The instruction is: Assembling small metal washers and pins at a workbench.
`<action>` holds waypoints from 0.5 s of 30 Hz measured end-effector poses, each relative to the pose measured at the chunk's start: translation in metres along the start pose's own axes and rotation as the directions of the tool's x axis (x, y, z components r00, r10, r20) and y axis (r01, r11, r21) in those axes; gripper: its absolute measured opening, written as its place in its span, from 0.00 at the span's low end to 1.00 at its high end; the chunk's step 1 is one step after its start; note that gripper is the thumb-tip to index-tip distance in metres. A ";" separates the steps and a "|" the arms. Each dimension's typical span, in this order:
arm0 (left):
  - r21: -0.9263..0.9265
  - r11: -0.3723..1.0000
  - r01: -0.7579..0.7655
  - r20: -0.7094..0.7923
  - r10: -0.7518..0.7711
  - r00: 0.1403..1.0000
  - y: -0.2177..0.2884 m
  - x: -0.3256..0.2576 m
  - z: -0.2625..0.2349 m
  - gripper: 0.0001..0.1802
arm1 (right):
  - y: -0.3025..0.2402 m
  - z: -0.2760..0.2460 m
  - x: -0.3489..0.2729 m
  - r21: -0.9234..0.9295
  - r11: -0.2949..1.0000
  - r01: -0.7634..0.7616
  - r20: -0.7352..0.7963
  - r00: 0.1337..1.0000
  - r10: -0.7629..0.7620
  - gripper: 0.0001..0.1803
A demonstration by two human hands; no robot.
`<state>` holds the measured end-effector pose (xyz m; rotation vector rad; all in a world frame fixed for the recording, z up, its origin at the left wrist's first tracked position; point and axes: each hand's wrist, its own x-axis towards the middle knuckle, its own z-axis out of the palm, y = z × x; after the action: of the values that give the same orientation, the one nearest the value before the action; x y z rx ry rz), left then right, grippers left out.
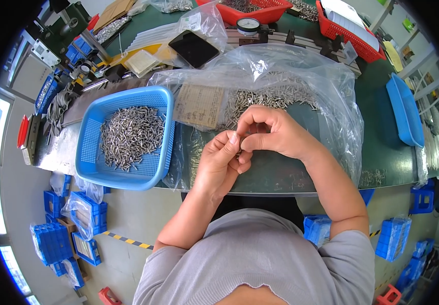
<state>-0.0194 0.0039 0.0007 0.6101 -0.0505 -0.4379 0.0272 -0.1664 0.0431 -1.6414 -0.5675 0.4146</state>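
My left hand [223, 158] and my right hand [276, 133] meet above the front edge of the green table. Both are closed, with thumbs and fingertips pinched close together. Whatever lies between the fingers is too small and too covered to make out. Just beyond the hands, a heap of small metal pins [260, 97] lies in a clear plastic bag [326, 84] spread on the table. To the left stands a blue plastic basket [167, 137] with many similar small metal pins [130, 133] in it. A brown paper label [199, 105] shows under the plastic between basket and heap.
A black phone [194, 48] lies at the back on plastic bags. Behind the heap are a round dial gauge [248, 25] on a metal rail and red baskets [349, 31]. A blue tray [403, 109] sits at the right edge. Blue crates [52, 241] stand on the floor.
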 end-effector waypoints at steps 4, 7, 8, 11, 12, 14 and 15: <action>-0.001 1.000 0.004 -0.028 -0.004 1.000 0.002 0.000 0.004 0.13 | -0.004 -0.004 0.000 -0.021 0.998 0.063 -0.055 0.996 -0.064 0.08; -0.012 1.000 0.002 -0.025 -0.003 1.000 0.001 -0.001 0.000 0.13 | -0.004 -0.001 -0.001 -0.271 0.947 0.175 -0.047 0.980 -0.195 0.06; -0.012 1.000 0.002 -0.024 -0.002 1.000 0.001 -0.001 0.000 0.13 | -0.003 -0.001 0.000 -0.272 0.946 0.175 -0.047 0.980 -0.195 0.06; -0.016 1.000 0.007 -0.015 -0.007 1.000 0.002 -0.002 0.001 0.12 | -0.003 -0.001 0.000 -0.396 0.867 0.302 -0.023 0.941 -0.339 0.07; -0.032 0.999 0.006 -0.034 -0.007 0.999 0.002 -0.002 0.004 0.12 | -0.005 0.000 -0.001 -0.412 0.866 0.282 -0.053 0.942 -0.332 0.08; -0.048 0.999 0.002 -0.050 -0.005 0.999 0.001 -0.002 0.005 0.12 | -0.005 -0.001 -0.001 -0.430 0.864 0.263 -0.083 0.941 -0.328 0.08; -0.020 1.000 -0.022 -0.049 0.021 0.999 0.000 -0.002 0.003 0.12 | -0.004 -0.002 -0.001 -0.450 0.847 0.281 -0.067 0.936 -0.346 0.08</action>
<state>-0.0217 0.0031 0.0031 0.5989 -0.0063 -0.4022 0.0268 -0.1680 0.0477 -1.9399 -0.8477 -0.0887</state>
